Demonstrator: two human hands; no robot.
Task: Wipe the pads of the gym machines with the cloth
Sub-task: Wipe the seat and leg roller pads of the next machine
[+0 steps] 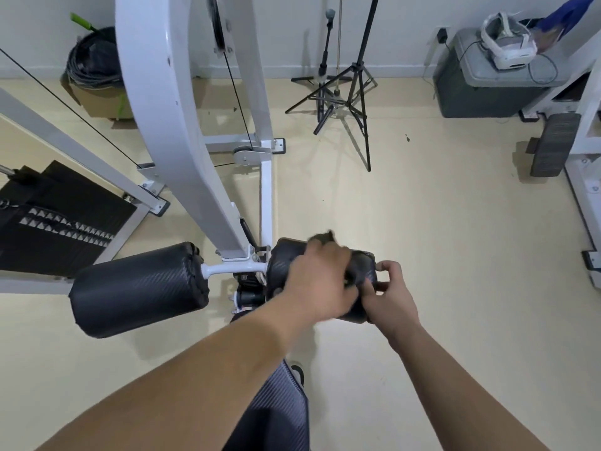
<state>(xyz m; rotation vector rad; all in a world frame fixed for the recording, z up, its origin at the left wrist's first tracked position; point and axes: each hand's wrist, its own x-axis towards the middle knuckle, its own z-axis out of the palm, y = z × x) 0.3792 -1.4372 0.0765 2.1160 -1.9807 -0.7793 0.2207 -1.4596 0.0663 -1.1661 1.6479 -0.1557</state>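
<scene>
floor (455,255): beige, gym room, white wall behind
frame (182,125): white, rises from the floor
left pad (136,288): black roller, left of frame foot
right pad (281,268): right of frame foot
cloth (325,238): dark, on right pad
left hand (322,278): grips cloth over right pad, blurred
right hand (390,288): fingers curled at pad end away from frame; grip unclear
tripod (354,92): right of frame, by wall

- The beige floor (455,255) carries a white machine frame (182,125) at left.
- A black mat (65,222) lies beside it.
- A tripod (354,102), a cardboard box (97,99) and a grey bin (481,86) stand near the wall.
</scene>
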